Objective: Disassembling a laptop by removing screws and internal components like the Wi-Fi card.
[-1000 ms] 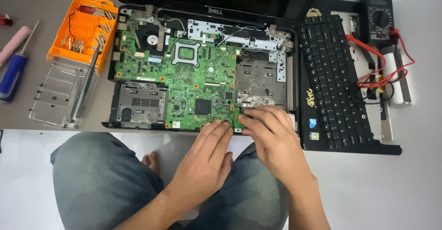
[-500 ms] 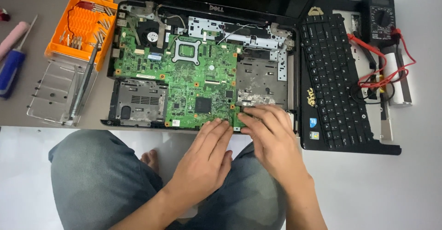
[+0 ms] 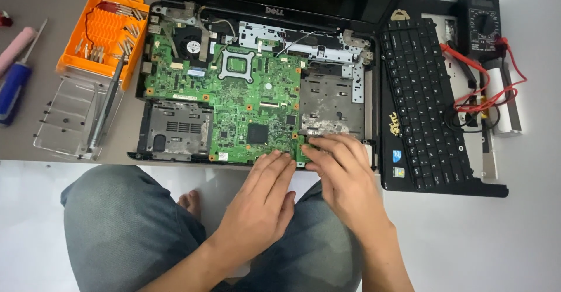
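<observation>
An opened black laptop [image 3: 175, 131] lies on the table with its green motherboard [image 3: 245, 102] exposed. My left hand [image 3: 263, 201] rests at the board's near edge, fingertips touching the lower right corner of the board. My right hand [image 3: 345, 178] sits beside it, fingers curled over that same corner next to the bare metal bay [image 3: 330, 102]. Neither hand visibly holds a tool. What lies under my right fingers is hidden.
The removed black keyboard [image 3: 426, 102] lies to the right, with a black multimeter [image 3: 482, 20] and red leads beyond it. An orange screwdriver bit case [image 3: 102, 32], a clear lid [image 3: 73, 119] and a blue-handled screwdriver [image 3: 14, 90] sit to the left. My knees are below the table edge.
Both hands stay at the board's lower right corner; fingers shift only slightly. The view has moved a little.
</observation>
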